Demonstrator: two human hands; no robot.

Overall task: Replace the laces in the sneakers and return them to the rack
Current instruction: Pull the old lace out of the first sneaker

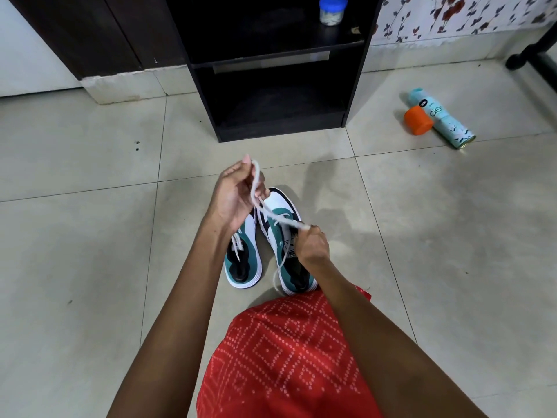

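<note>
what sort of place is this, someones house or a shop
Most likely a room in a home. The tiled floor, floral wallpaper and a low black shelf unit with a small jar on it point that way; sneakers and a spray can sit on the floor.

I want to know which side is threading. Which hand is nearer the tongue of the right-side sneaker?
Right. The right hand sits over the tongue of that sneaker, pinching the lace; the left hand holds the lace raised beyond the toe.
</note>
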